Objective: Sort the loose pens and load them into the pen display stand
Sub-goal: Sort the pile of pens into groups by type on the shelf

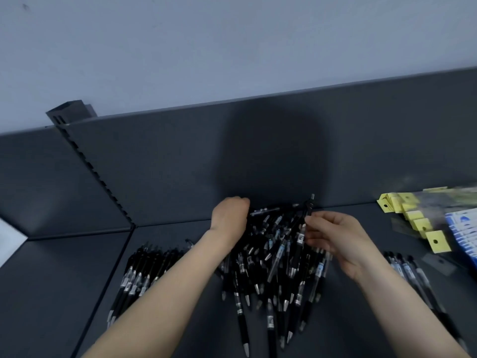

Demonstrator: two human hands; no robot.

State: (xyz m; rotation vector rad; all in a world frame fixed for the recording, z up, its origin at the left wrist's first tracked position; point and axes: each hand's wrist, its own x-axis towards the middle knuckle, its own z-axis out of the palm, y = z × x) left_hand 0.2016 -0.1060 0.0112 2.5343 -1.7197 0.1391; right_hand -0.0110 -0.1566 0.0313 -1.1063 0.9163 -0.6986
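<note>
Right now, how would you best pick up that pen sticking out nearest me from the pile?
Pinch the nearest pen around its black grip section, coming straight down from above. That end lies flat and juts clear of the pile, while its far end is crowded among other pens.

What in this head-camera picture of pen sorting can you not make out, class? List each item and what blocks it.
1. Head view: left hand, fingers hidden behind its own back, over the pen pile; grip unclear.
2. Head view: blue-white packets, cut by right edge, blurred.
3. Head view: print on black pen pinched by right hand, too small.
</note>
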